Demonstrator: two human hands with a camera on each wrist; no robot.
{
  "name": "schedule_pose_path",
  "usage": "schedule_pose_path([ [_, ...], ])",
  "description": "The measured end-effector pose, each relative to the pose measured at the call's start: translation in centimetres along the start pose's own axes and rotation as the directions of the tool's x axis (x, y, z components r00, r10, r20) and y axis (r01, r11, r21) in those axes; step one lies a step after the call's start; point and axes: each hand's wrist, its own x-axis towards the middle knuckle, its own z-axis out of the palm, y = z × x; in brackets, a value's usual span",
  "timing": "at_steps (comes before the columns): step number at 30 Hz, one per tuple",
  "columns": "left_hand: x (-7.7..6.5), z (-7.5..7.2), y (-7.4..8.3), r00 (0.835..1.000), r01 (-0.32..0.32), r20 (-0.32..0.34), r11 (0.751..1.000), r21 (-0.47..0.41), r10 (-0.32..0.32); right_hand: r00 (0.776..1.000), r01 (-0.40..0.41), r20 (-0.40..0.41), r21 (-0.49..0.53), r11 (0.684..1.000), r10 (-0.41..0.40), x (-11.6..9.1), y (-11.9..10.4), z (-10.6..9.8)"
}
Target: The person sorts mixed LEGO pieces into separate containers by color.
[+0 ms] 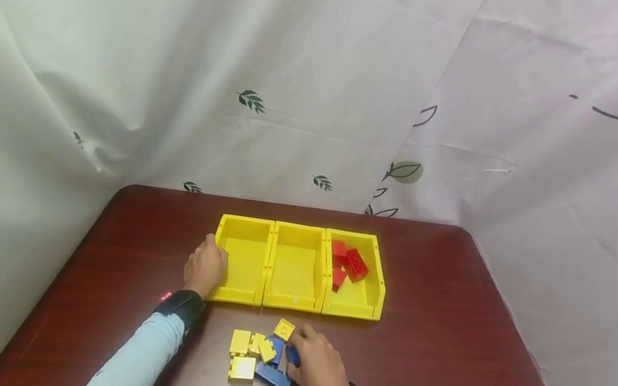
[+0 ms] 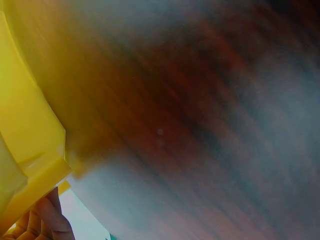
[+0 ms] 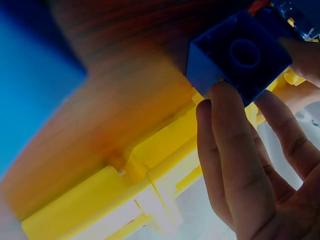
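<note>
My left hand grips the left side wall of the left yellow bin, its fingers curled at the rim; in the left wrist view those fingers show under the bin's edge. My right hand pinches a blue toy brick between thumb and fingers, the hollow underside with its round tube facing the right wrist camera. That hand is at the right side of a small pile on the table. Several yellow bricks lie there beside other blue bricks.
Three yellow bins stand side by side behind the pile. Red bricks lie in the right bin; the middle bin adjoins it. The dark red wooden table meets a pale printed curtain at its back and sides.
</note>
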Motion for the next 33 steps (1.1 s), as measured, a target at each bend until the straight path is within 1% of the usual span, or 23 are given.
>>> schedule_pose_path([
  [9,0.1,-0.2,0.1,1.0,0.01,0.001,1.0,-0.013,-0.01,1.0,-0.025,0.019,-0.024,0.999,0.025,0.2,-0.1,0.0],
  [13,0.0,-0.3,0.1,1.0,0.007,-0.006,1.0,-0.009,-0.007,0.998,-0.026,0.052,-0.019,0.999,0.027,0.4,-0.2,-0.1],
  [16,0.0,-0.2,0.1,1.0,0.006,-0.004,1.0,-0.008,-0.006,0.995,-0.031,0.094,-0.013,0.999,0.032,0.6,-0.2,-0.6],
  [18,0.0,-0.2,0.1,1.0,0.009,0.002,1.0,-0.007,-0.009,0.992,-0.043,0.121,-0.006,0.999,0.043,1.0,-0.2,-1.3],
  [20,0.0,-0.2,0.2,1.0,0.016,0.007,1.0,-0.007,-0.016,0.991,-0.053,0.12,0.021,0.998,0.05,1.7,-0.2,-2.3],
  [23,0.0,-0.2,0.3,1.0,0.019,0.007,1.0,-0.004,-0.019,0.996,-0.054,0.077,0.079,0.995,0.047,3.7,-0.2,-4.0],
  [26,0.1,-0.1,0.2,1.0,0.016,-0.002,1.0,0.001,-0.016,0.997,-0.07,0.027,0.134,0.988,0.067,6.6,-0.2,-5.5],
  [28,0.1,-0.1,0.2,1.0,0.011,-0.008,1.0,0.004,-0.011,0.993,-0.117,0.024,0.151,0.982,0.115,9.1,-0.3,-6.3],
  [30,0.0,-0.2,0.1,1.0,0.006,-0.01,1.0,0.002,-0.006,0.984,-0.179,0.031,0.155,0.972,0.176,11.5,-0.4,-6.8],
  [33,-0.1,-0.3,0.1,1.0,-0.006,-0.013,1.0,-0.001,0.006,0.959,-0.281,0.056,0.143,0.949,0.276,15.0,-0.2,-6.8],
])
